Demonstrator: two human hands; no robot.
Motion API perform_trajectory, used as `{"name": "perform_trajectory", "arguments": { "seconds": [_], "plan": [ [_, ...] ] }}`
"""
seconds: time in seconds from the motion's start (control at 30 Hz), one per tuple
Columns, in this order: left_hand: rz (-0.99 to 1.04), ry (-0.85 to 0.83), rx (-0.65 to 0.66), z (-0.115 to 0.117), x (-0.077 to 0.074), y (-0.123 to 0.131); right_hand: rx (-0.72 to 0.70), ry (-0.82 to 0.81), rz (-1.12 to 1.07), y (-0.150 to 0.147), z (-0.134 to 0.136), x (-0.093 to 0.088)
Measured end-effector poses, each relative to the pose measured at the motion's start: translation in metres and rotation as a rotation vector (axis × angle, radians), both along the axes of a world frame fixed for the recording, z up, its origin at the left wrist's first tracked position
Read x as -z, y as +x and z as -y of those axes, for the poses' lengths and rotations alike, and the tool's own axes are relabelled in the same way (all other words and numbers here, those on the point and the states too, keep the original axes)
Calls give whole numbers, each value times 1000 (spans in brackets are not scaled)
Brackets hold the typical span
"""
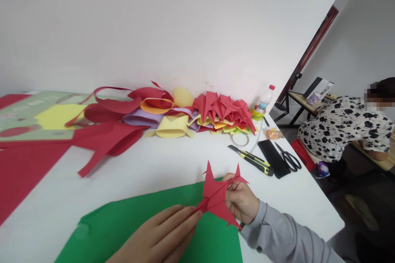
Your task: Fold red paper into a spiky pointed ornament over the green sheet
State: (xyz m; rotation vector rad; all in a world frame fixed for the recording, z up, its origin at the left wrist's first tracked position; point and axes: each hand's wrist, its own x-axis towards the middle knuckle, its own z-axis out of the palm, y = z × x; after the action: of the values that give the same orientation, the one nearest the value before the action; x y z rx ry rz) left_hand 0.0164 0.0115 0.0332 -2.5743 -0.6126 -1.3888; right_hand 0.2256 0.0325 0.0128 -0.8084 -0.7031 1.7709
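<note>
A red folded-paper figure (218,195) with several pointed ends is held up between my two hands. My left hand (163,230) comes from below, its fingertips closed on the figure's lower left point. On the other side my right hand (242,199), in a grey sleeve, pinches the figure's right part between thumb and fingers. Some of the right fingers are hidden behind the paper. Beneath both hands lies a green sheet (120,222) on the white table (173,160).
Along the wall lie red folded figures (225,109), yellow and purple paper shapes (171,125) and red cut paper (108,135). At right are a bottle (263,100), tape roll (239,139), utility knife (251,161), black case (273,158) and scissors (290,159). A person (345,125) sits beyond.
</note>
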Motion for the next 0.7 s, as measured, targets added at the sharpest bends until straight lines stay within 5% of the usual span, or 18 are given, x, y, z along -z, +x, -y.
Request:
{"name": "perform_trajectory", "arguments": {
  "seconds": [0.23, 0.5, 0.7],
  "plan": [
    [-34, -41, -2, 4, 0, -2, -6, 14, -14, 2, 1, 1],
    [-170, 36, 3, 2, 27, -9, 3, 6, 3, 2, 1, 0],
    [-181, 49, -10, 0, 21, -8, 11, 14, 26, 3, 1, 2]
  ]
}}
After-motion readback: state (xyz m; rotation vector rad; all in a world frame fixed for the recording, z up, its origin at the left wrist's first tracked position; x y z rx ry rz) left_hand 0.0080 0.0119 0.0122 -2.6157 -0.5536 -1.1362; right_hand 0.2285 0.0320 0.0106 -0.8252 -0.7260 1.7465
